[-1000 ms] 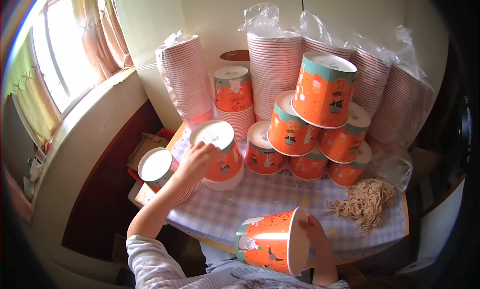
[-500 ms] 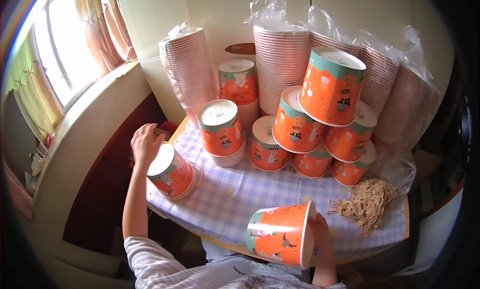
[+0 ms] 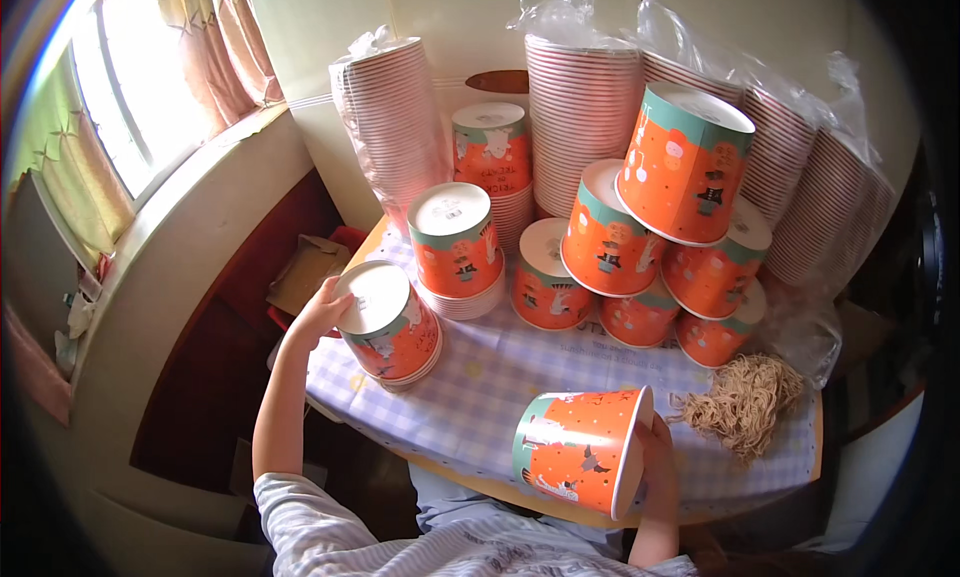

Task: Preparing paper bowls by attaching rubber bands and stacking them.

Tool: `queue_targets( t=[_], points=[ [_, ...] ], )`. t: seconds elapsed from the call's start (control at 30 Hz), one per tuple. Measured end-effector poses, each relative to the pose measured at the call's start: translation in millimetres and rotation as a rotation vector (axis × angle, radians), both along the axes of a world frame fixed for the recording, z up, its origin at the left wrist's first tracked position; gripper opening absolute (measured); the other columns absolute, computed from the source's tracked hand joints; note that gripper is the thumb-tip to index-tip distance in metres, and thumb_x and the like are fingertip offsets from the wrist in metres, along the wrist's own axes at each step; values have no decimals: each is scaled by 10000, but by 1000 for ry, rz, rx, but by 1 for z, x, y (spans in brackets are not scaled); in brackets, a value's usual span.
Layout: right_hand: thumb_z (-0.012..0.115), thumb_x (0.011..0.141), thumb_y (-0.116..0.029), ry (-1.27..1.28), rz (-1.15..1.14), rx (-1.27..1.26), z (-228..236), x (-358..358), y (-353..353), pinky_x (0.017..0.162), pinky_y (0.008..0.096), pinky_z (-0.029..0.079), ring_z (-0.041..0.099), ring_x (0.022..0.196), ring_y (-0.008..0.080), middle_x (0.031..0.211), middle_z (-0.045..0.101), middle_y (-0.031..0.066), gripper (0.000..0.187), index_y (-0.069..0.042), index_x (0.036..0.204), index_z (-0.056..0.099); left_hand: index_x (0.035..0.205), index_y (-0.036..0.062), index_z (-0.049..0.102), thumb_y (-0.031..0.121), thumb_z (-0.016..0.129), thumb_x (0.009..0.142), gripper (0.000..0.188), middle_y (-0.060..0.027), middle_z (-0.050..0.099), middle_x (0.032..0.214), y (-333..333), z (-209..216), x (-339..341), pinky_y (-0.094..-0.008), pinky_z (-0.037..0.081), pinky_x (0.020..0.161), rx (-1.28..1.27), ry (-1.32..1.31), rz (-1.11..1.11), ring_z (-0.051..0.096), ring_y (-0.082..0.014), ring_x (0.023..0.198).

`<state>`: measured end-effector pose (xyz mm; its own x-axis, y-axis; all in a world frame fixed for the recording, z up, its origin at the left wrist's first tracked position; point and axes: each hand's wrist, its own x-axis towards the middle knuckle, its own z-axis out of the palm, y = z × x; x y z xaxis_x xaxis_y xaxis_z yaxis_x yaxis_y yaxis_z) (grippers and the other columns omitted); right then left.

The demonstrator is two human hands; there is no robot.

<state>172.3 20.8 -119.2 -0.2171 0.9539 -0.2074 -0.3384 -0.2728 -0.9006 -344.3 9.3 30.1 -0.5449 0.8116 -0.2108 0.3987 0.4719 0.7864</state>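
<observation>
Orange cup (image 3: pixel 572 449) in right fingers (image 3: pixel 656 445)

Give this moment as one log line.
Left hand: touching front-left cup stack | Right hand: holding orange cup sideways | Table: cup pyramid, tan strands

Your cups (image 3: pixel 572 447) look like smooth, glossy paper. The bags (image 3: pixel 560 5) before you are crinkled, shiny clear plastic; the tangle (image 3: pixel 755 402) looks rough, matt and stringy. Your sleeve (image 3: pixel 310 522) and the curtains (image 3: pixel 193 57) are soft-looking cloth, the box (image 3: pixel 305 274) dull, creased cardboard.
</observation>
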Motion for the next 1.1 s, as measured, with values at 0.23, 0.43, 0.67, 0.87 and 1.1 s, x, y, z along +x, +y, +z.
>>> queue_targets(
  t=[0.23,0.43,0.67,0.87,1.1],
  points=[
    [520,853,-96,-21,-28,4,8,6,-3,787,277,443,554,891,134,999,589,38,287,-20,1129,513,1057,73,600,152,447,817,296,-117,636,873,-5,-13,-20,-342,505,652,150,158,127,621,-230,766],
    [517,855,-100,-9,-10,-34,8,2,-1,780,275,444,552,886,132,987,589,40,275,-22,1118,515,915,60,654,112,460,748,261,-203,617,879,-21,2,-14,-392,492,734,-31,745,134,607,-346,819],
    [529,857,-128,-21,42,37,19,-7,1,761,264,439,539,864,121,968,580,30,273,-27,1110,513,949,62,636,149,491,761,252,-182,630,872,-36,2,-21,-415,492,729,-127,898,262,611,-346,807],
    [533,857,-146,-229,105,93,29,-1,33,769,250,429,518,879,101,974,574,23,289,-20,1115,502,1093,47,523,132,570,784,324,-139,603,983,-22,27,55,-382,474,766,534,1112,-31,572,-300,932],
    [511,854,-119,-240,-83,369,25,-39,90,746,256,444,545,853,108,953,592,50,243,-19,1075,520,993,47,569,192,639,763,281,-122,589,872,27,-12,190,-341,484,677,664,526,-567,569,-271,790]
  ],
)
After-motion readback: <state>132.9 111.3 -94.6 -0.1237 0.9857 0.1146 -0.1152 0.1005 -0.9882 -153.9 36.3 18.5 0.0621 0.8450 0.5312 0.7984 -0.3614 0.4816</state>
